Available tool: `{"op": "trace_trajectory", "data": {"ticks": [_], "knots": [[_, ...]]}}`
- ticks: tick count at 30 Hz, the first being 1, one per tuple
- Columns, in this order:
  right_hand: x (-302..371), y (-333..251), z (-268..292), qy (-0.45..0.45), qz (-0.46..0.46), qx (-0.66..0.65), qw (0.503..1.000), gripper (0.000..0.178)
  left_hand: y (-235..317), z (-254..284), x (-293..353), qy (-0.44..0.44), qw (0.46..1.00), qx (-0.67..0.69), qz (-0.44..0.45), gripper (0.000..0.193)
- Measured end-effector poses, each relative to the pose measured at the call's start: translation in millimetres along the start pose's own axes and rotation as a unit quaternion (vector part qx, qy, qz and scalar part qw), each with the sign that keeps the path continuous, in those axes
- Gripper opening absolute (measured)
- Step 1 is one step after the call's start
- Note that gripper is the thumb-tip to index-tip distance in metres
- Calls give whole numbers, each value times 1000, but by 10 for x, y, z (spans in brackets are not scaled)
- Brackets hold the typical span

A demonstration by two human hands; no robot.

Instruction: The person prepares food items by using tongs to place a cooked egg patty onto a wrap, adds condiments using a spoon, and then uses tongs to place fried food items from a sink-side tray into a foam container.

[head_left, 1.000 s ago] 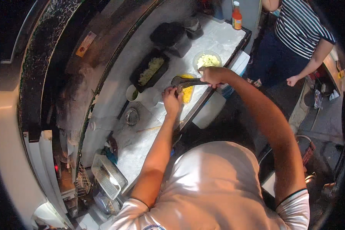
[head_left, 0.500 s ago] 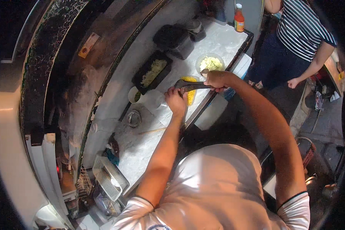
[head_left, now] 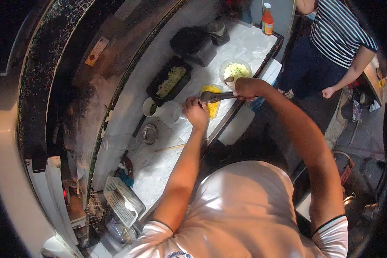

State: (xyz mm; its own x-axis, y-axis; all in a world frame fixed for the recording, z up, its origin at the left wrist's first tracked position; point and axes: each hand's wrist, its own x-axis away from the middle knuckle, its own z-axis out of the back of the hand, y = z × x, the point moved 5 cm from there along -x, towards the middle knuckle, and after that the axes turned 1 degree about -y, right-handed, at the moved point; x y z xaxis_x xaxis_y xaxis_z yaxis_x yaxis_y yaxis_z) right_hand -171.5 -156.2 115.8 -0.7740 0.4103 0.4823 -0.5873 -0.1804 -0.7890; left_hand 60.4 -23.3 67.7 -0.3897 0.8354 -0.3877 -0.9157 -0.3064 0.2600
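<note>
right fingers (head_left: 241,89) clamped on dark utensil (head_left: 222,96), left fingers (head_left: 189,102) (grip unclear), orange bottle (head_left: 267,19), label (head_left: 268,26) unreadable

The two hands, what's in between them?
In the head view, a dark utensil lies between the left hand and the right hand, above some yellow food.
</note>
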Motion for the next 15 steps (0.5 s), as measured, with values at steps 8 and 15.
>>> {"op": "trace_trajectory", "data": {"ticks": [8,15], "knots": [[-259,507,92,-7,47,259,965,31,146,33,-42,-16,1000,-10,-21,30],[428,39,-11,263,123,356,888,21,-27,158,29,-14,998,47,-26,29]]}}
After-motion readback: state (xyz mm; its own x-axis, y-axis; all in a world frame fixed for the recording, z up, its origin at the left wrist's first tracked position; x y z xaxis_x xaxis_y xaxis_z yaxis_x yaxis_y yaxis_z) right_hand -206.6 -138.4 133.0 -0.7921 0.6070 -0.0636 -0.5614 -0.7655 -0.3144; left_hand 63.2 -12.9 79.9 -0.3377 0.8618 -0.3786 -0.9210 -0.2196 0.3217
